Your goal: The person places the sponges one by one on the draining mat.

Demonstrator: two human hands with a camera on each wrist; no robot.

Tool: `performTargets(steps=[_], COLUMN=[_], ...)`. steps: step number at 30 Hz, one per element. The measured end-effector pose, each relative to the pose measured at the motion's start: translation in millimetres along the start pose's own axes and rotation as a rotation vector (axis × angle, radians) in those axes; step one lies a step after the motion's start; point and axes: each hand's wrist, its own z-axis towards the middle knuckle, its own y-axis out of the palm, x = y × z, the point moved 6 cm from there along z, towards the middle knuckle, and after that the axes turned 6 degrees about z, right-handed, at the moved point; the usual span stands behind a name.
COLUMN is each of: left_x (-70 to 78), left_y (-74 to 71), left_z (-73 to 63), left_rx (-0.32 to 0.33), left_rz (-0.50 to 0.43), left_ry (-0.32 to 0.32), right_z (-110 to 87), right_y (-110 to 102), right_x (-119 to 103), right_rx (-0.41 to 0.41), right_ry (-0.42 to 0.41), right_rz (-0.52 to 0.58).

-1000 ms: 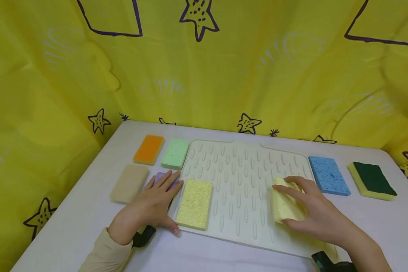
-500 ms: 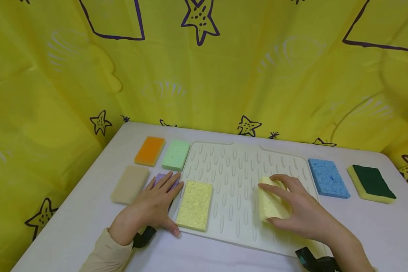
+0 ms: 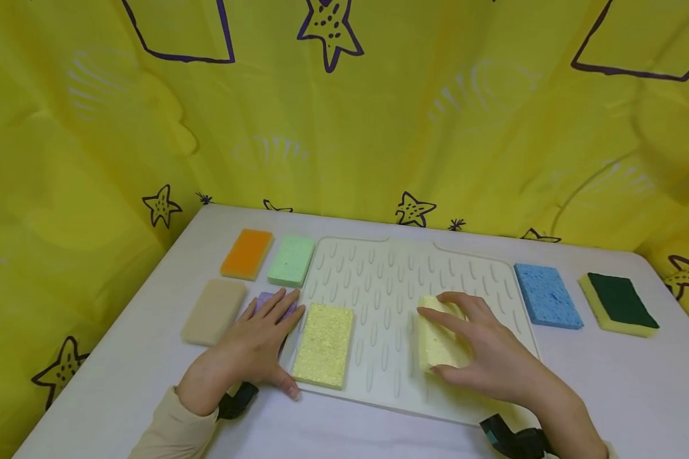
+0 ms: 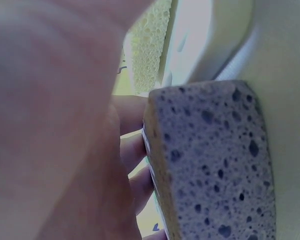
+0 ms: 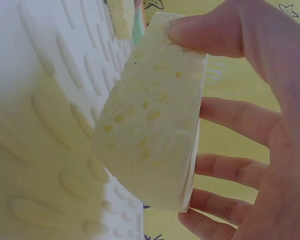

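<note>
My right hand [image 3: 488, 357] grips a pale yellow sponge [image 3: 441, 338] between thumb and fingertips, close over the right half of the ridged white drying mat [image 3: 373, 268]. In the right wrist view this sponge [image 5: 150, 115] is tilted, its shadow falling on the mat. A second yellow sponge [image 3: 324, 347], rougher in texture, lies flat along the mat's left edge. Beside it, my left hand [image 3: 255, 350] rests with fingers spread over a purple sponge [image 4: 215, 160], covering most of it in the head view.
Left of the mat lie an orange sponge [image 3: 247, 254], a mint green sponge [image 3: 291, 260] and a beige sponge [image 3: 214, 312]. On the right are a blue sponge [image 3: 548, 295] and a green-and-yellow scrub sponge [image 3: 620, 303]. A yellow patterned curtain [image 3: 367, 127] hangs behind the white table [image 3: 333, 433].
My right hand has carried the pale yellow sponge leftward across the mat, toward the rough yellow sponge. The left hand has stayed in place over the purple sponge.
</note>
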Motion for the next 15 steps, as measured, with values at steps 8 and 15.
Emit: performTargets(steps=[8, 15], left_x=[-0.6, -0.3], left_y=[-2.0, 0.5], left_z=[-0.6, 0.4], left_rx=[0.008, 0.005], left_rz=[-0.001, 0.006], left_ry=[0.008, 0.004], right_z=[7.2, 18.0], right_y=[0, 5], right_x=[-12, -23], right_rx=[-0.02, -0.029], right_ry=[-0.017, -0.031], right_rz=[-0.023, -0.011])
